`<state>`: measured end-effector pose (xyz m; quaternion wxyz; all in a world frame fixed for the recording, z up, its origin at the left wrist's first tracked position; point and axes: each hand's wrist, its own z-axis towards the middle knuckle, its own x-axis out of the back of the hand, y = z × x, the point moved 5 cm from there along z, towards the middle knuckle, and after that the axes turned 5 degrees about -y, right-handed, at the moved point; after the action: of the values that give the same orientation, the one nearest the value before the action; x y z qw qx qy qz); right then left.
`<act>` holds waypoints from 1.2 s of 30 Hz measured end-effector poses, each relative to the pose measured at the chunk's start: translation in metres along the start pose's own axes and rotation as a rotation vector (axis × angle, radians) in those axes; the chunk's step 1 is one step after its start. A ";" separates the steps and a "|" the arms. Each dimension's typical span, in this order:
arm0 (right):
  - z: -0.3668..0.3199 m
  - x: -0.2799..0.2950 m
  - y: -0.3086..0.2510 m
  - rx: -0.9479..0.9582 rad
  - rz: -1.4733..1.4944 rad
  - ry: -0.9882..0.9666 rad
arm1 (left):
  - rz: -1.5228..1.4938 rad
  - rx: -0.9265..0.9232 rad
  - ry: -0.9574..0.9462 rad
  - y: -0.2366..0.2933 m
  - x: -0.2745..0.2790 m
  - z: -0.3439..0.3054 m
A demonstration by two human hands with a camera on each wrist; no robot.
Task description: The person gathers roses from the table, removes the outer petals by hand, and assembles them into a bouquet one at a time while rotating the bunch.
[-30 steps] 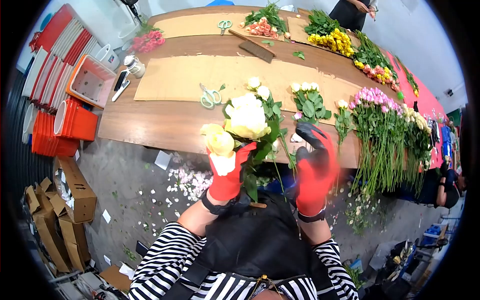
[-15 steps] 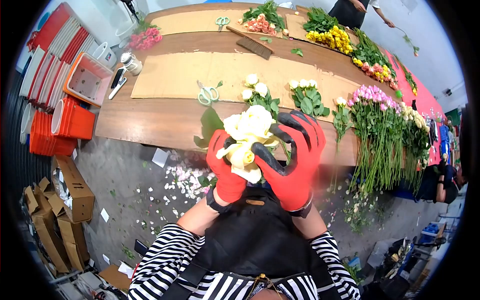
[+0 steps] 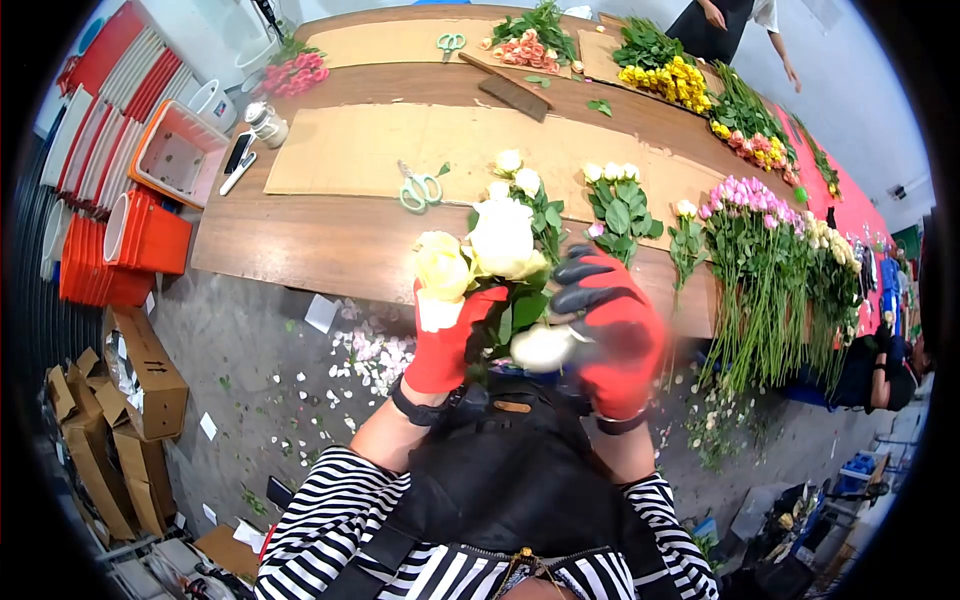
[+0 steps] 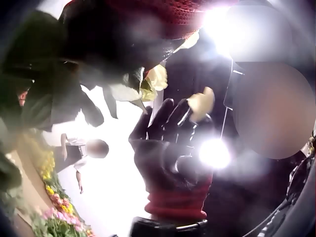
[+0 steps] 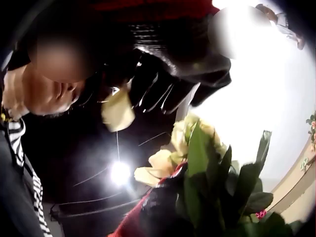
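Note:
In the head view, my red-and-black gloved left hand (image 3: 443, 350) grips leafy rose stems just under the blooms. A large cream rose (image 3: 503, 238) and a yellower rose (image 3: 443, 266) stand above that hand. My gloved right hand (image 3: 615, 335), partly blurred, is to the right of the roses with its fingers apart from the blooms. A loose cream petal (image 3: 543, 347) shows beside it. In the left wrist view this petal (image 4: 201, 104) overlaps the fingertips of the extended right hand (image 4: 173, 153). The right wrist view shows the petal (image 5: 118, 112) near the dark fingers (image 5: 163, 91).
Green-handled scissors (image 3: 420, 188) lie at the edge of a cardboard sheet (image 3: 360, 150). White roses (image 3: 612, 174) and pink roses (image 3: 748, 200) lie on the table's right side. A brush (image 3: 515, 98) lies farther back. Petals (image 3: 375, 365) litter the floor.
My right hand came in to the roses, then drew back to the right; a loose petal now shows beside it. The left hand turned the roses in and back out, keeping its grip.

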<state>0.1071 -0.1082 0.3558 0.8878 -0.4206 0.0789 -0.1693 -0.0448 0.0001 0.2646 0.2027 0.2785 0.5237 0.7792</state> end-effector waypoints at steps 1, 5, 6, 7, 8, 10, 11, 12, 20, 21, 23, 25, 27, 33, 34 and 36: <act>0.002 0.004 0.001 0.003 0.168 -0.071 | -0.414 0.153 0.125 -0.004 0.000 0.001; -0.001 0.026 0.006 -0.187 -0.024 0.243 | -0.371 0.098 0.200 0.006 0.000 0.012; 0.002 0.023 0.008 -0.224 -0.110 0.211 | -0.257 0.051 0.174 0.005 -0.001 0.011; 0.006 0.020 0.011 -0.262 -0.195 0.178 | -0.163 0.036 0.209 -0.001 -0.003 0.009; 0.008 0.016 0.013 -0.301 -0.279 0.145 | -0.198 0.052 0.172 -0.004 -0.006 0.008; 0.004 0.007 0.017 -0.339 -0.408 0.116 | -0.269 0.084 0.100 -0.004 -0.012 0.007; 0.003 0.004 0.018 -0.374 -0.348 0.159 | -0.126 0.043 0.120 0.000 -0.011 0.007; 0.002 0.003 0.019 -0.408 -0.286 0.201 | -0.199 0.082 0.138 -0.002 -0.012 0.004; -0.017 -0.002 0.029 -0.302 0.077 0.323 | -0.312 0.094 -0.002 -0.031 -0.016 -0.015; -0.018 -0.001 0.033 -0.258 0.109 0.283 | -0.295 0.078 -0.055 -0.030 -0.018 -0.016; -0.021 0.003 0.036 -0.208 0.136 0.230 | -0.178 0.040 -0.129 -0.027 -0.021 -0.011; -0.023 0.006 0.036 -0.188 0.199 0.217 | -0.105 0.020 -0.147 -0.010 -0.024 -0.006; -0.022 0.004 0.031 -0.217 0.207 0.214 | -0.471 0.189 -0.084 -0.023 -0.029 -0.009; -0.009 0.017 0.006 -0.058 0.170 -0.027 | -0.652 0.252 -0.059 -0.071 -0.018 -0.009; -0.007 0.019 0.000 -0.036 0.061 -0.051 | -0.673 0.268 -0.033 -0.077 -0.017 -0.013; -0.002 0.023 -0.007 0.002 -0.160 -0.073 | -0.670 0.252 0.024 -0.072 -0.016 -0.015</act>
<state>0.1266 -0.1222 0.3604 0.8741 -0.4306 0.0126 -0.2244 -0.0401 0.0060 0.1901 0.4048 0.1049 0.6802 0.6020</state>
